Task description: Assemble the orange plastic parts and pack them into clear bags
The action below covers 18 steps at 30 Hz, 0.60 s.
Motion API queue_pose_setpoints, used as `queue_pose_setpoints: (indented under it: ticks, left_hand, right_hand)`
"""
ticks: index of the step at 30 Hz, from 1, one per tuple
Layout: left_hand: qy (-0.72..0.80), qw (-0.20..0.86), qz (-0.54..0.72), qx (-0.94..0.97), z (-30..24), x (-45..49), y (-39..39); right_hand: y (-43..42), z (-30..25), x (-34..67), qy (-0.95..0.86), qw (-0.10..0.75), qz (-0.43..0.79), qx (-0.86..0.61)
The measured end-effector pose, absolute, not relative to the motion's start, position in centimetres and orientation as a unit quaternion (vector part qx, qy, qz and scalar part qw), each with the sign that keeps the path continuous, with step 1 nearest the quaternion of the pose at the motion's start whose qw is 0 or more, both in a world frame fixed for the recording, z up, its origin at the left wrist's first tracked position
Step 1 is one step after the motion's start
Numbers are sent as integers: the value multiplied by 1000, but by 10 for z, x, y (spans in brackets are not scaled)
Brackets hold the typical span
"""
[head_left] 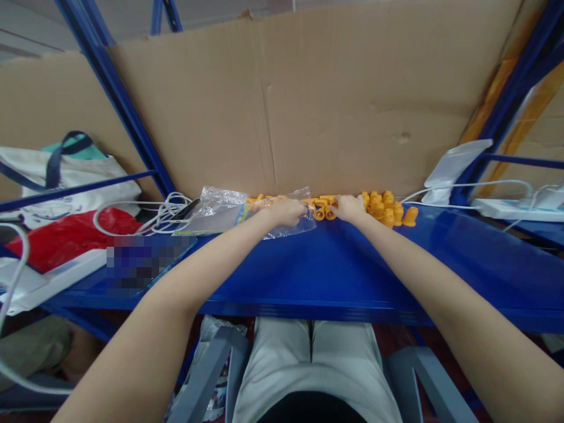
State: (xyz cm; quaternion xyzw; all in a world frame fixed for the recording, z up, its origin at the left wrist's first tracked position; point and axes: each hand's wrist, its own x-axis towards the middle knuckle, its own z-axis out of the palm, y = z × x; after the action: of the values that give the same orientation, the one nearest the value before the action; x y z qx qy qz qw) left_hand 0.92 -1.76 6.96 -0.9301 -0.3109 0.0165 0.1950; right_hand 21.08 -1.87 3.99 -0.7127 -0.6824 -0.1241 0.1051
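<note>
Both my arms reach far forward over a blue shelf (335, 264). My left hand (287, 212) is closed on the edge of a clear plastic bag (229, 214) that holds some orange plastic parts. My right hand (349, 208) is closed among loose orange plastic parts (325, 211) lying between the two hands. A pile of more orange parts (388, 208) sits just right of my right hand, against the cardboard.
A big cardboard sheet (330, 100) walls off the back of the shelf. White cables (145, 214), a red bag (70, 235) and a white tote (66, 176) lie at the left. A white power strip (520, 208) sits at the right. Blue rack posts stand on both sides.
</note>
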Motion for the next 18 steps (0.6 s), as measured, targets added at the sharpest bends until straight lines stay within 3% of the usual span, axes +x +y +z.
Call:
queue_pose_setpoints:
  ticks: [12, 18]
  left_hand:
    - [-317, 162, -3, -935, 60, 17, -16]
    - [-296, 184, -24, -937, 61, 13, -12]
  right_hand:
    - [-15, 34, 204, -664, 158, -118, -721]
    - [-5, 40, 231, -669, 299, -108, -672]
